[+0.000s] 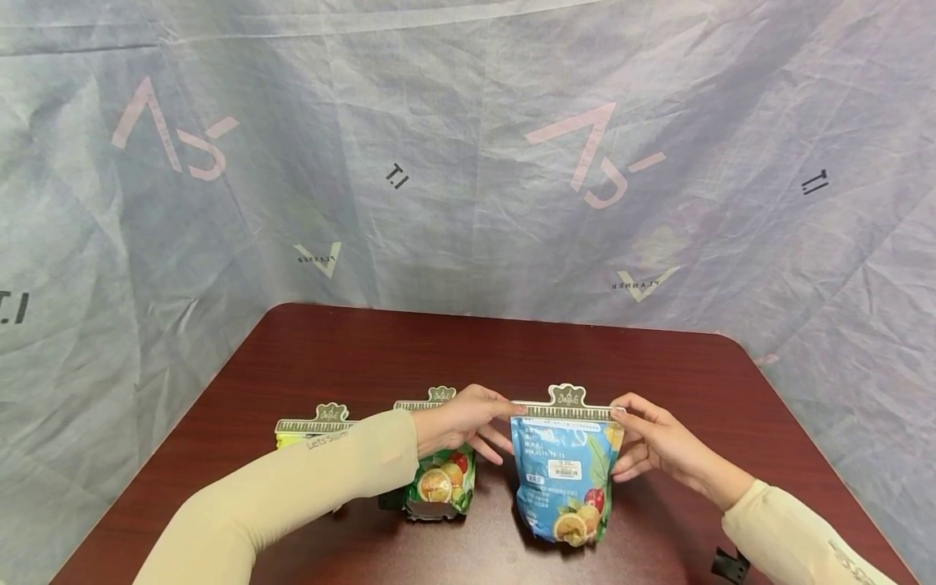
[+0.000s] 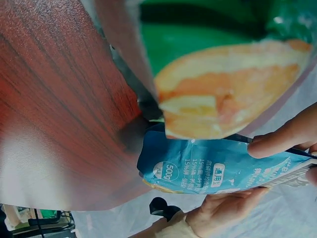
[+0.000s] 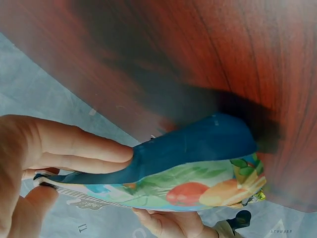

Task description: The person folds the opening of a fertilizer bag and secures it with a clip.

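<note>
A blue pouch (image 1: pixel 559 487) printed with fruit stands upright in front of me, its top closed by a long clip (image 1: pixel 570 410) with piano-key markings. My left hand (image 1: pixel 475 418) pinches the clip's left end between thumb and fingers. At the other end, my right hand (image 1: pixel 654 447) pinches it with the thumb in front and fingers behind. Left of the blue pouch is a green fruit pouch (image 1: pixel 442 485) with a similar clip (image 1: pixel 441 395), partly covered by my left hand and sleeve. Whether the blue pouch's base touches the table is unclear.
Farther left, a third clip (image 1: pixel 314 425) tops a yellow-green pouch (image 1: pixel 288 439), mostly hidden by my left sleeve. Everything is on a dark red wooden table (image 1: pixel 468 349). A grey printed cloth (image 1: pixel 468 146) hangs behind it. A black wrist piece (image 1: pixel 731 565) sits by my right sleeve.
</note>
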`<state>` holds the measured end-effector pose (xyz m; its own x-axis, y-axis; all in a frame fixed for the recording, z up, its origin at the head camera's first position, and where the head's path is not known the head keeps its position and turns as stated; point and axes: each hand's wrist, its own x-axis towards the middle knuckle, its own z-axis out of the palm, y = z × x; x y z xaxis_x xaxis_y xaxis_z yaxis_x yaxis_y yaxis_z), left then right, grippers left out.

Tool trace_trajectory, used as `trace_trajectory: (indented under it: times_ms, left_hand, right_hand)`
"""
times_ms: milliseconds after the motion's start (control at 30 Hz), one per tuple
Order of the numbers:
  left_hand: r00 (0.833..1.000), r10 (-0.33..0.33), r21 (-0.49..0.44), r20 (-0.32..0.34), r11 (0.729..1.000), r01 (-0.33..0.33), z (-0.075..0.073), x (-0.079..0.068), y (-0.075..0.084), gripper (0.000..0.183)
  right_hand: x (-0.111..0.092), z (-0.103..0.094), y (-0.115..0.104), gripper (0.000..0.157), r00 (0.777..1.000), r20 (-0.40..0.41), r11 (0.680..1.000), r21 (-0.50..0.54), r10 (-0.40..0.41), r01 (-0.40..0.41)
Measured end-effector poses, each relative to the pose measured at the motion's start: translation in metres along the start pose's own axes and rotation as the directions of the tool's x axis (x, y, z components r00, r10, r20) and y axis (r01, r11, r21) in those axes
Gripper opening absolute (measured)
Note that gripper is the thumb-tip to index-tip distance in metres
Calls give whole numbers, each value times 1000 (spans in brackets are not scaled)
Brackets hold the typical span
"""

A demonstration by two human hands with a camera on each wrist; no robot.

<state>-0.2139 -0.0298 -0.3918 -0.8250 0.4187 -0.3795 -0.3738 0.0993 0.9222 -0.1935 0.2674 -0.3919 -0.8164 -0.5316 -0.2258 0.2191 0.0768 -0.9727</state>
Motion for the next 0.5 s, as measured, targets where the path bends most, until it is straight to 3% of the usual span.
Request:
trace_trajectory:
  times_ms: [500]
  left_hand:
    - [997,-64,-22,-43,998,63,0,9,-2,49]
  right_hand:
    - [9,-10,6,21,996,59,996,57,72,-75]
